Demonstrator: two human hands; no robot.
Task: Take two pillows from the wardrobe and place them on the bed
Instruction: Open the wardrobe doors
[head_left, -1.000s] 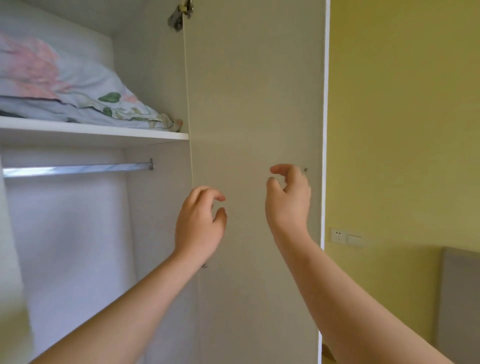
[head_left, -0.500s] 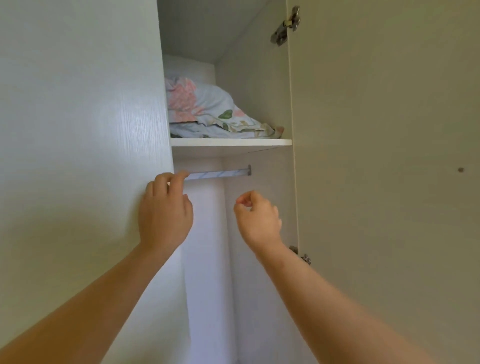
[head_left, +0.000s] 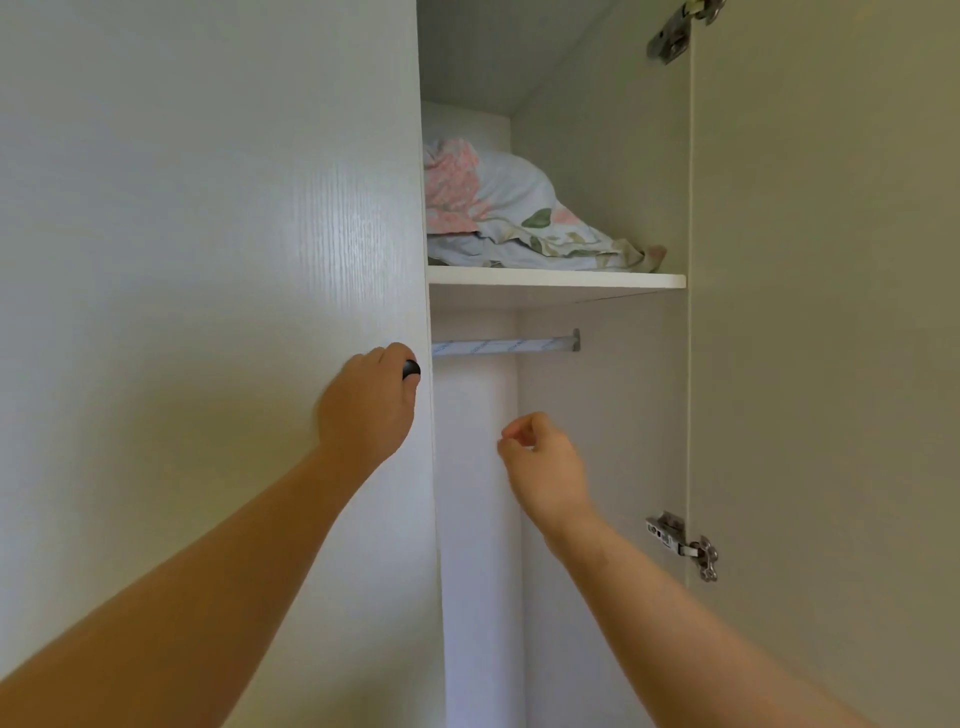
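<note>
Pillows in pale floral cotton cases (head_left: 498, 208), pink blooms and green leaves, up on the top shelf of the wardrobe. More on those in a moment.

Closest in first: left hand (head_left: 363, 410), fingers curled round a small black round knob (head_left: 411, 369) at the edge of the white wood-grain left door (head_left: 208, 260). Looks set to pull that door open.

Just beside it, right hand (head_left: 545, 462), raised in the open gap, fingers curled in against the thumb. Holding nothing, touching nothing.

Off to the right, beige right door (head_left: 831, 312), swung wide on its metal hinge (head_left: 683, 545). Further in, a silvery hanging rail (head_left: 504, 345). Above it, a flat white shelf board (head_left: 556, 280).

And right at the back, the floral bundle, lying directly on that board, left part hidden behind the left door. Seems to be a plump one on top of a flatter one, though hard to say for sure.

Probably light, soft and squashy, nothing fragile. Loose case corner trailing toward the shelf's right end. Best to reach over the front edge and take the plump body between both palms rather than tug that corner. Likely to sag and slip from a one-handed grip. Needs the left door out of the way first.
</note>
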